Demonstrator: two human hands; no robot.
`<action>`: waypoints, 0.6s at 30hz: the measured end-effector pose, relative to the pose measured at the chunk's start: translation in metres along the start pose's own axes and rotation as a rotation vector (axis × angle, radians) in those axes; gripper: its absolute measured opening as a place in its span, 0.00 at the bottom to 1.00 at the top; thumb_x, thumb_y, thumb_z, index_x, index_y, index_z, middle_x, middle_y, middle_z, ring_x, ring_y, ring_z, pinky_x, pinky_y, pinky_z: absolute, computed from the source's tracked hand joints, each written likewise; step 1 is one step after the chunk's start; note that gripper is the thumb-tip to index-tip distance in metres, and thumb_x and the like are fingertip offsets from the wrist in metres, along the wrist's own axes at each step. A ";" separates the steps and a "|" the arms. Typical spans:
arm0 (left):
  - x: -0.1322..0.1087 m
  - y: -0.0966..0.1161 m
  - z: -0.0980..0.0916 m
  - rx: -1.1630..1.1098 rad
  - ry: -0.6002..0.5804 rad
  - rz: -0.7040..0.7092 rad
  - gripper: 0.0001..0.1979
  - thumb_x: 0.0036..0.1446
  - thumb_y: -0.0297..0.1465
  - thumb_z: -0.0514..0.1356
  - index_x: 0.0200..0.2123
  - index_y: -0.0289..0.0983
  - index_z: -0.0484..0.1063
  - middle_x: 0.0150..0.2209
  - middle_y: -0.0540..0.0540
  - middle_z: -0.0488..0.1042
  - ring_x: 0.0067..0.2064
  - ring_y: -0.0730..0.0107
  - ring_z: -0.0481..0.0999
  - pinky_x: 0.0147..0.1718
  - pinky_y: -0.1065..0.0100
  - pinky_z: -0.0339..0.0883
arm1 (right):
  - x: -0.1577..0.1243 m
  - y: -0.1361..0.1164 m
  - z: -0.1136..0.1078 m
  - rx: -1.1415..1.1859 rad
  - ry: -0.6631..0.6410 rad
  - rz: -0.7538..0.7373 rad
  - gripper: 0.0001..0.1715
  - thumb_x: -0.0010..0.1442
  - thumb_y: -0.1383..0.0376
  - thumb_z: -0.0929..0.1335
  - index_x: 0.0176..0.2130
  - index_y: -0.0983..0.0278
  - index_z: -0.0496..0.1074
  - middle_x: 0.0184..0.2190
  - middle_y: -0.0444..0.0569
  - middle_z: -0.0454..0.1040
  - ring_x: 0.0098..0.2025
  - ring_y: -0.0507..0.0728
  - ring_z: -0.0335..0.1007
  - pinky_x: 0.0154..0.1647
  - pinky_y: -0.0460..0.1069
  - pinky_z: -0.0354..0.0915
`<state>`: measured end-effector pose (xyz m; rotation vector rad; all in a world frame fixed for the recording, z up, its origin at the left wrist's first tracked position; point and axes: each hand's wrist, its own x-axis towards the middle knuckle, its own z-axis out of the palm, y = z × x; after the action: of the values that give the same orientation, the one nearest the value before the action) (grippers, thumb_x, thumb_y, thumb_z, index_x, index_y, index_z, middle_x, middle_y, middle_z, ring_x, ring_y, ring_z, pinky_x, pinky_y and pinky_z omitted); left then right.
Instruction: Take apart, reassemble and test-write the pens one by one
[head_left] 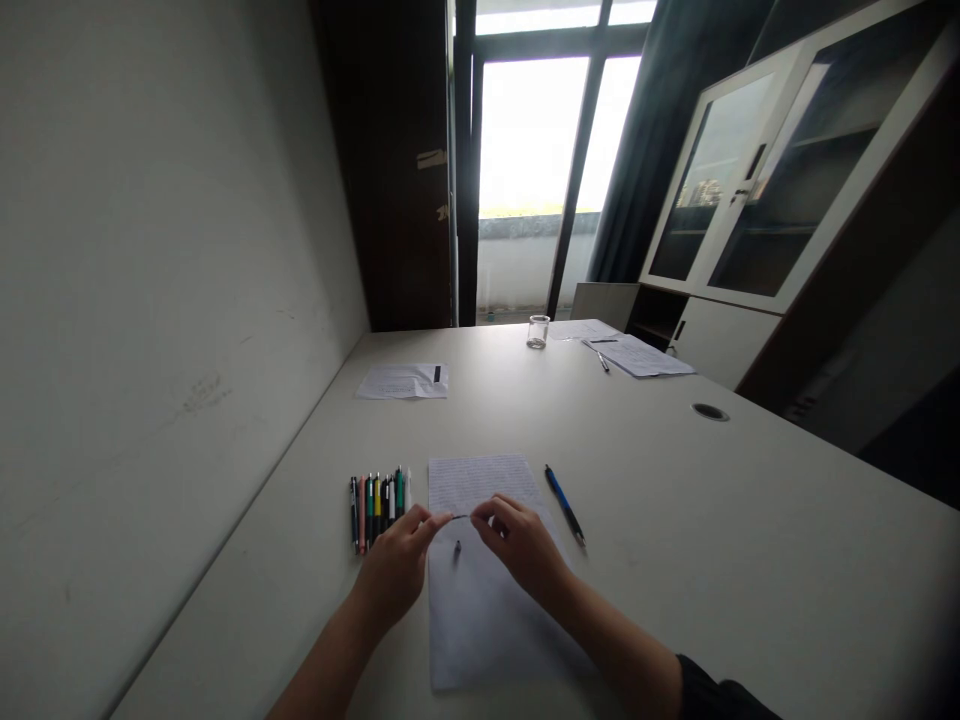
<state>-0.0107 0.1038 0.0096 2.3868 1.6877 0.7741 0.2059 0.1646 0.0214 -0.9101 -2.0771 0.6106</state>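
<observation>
My left hand (pixel 401 560) and my right hand (pixel 521 545) meet over a written sheet of paper (pixel 480 600) on the white table (pixel 675 520). Both pinch the ends of a thin, short rod-like part (pixel 460 517), perhaps a pen refill, held level just above the sheet. A small dark piece (pixel 457 548) lies on the paper below it. A row of several coloured pens (pixel 377 505) lies just left of the sheet. On the sheet's right rests a blue pen (pixel 564 504).
Farther back lie a folded paper with a black clip (pixel 403 381), a small glass (pixel 538 331), and more sheets with a pen (pixel 637 355). A cable hole (pixel 709 411) sits at right. A wall runs along the left; a cabinet (pixel 780 190) stands at the right.
</observation>
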 end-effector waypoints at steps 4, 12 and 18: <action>0.000 0.000 -0.001 -0.006 0.014 0.000 0.27 0.62 0.16 0.49 0.59 0.46 0.64 0.46 0.46 0.70 0.41 0.69 0.74 0.39 0.71 0.70 | -0.001 0.001 -0.001 -0.006 -0.002 -0.004 0.06 0.63 0.69 0.67 0.33 0.62 0.71 0.29 0.43 0.72 0.29 0.51 0.67 0.33 0.45 0.61; 0.000 -0.001 -0.001 -0.022 0.049 0.007 0.27 0.62 0.17 0.48 0.59 0.44 0.64 0.44 0.46 0.70 0.39 0.71 0.74 0.39 0.72 0.70 | -0.003 0.000 -0.001 -0.047 -0.011 -0.014 0.06 0.63 0.69 0.68 0.32 0.62 0.72 0.28 0.43 0.72 0.27 0.51 0.66 0.31 0.45 0.61; 0.000 0.000 -0.004 -0.016 0.061 -0.022 0.26 0.62 0.17 0.48 0.58 0.44 0.65 0.44 0.46 0.70 0.39 0.71 0.73 0.39 0.73 0.70 | -0.006 0.004 -0.002 -0.051 -0.054 -0.020 0.05 0.62 0.70 0.68 0.33 0.62 0.73 0.30 0.43 0.73 0.27 0.50 0.66 0.32 0.45 0.62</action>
<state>-0.0123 0.1031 0.0126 2.3538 1.7204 0.8620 0.2116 0.1625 0.0172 -0.9095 -2.1563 0.5806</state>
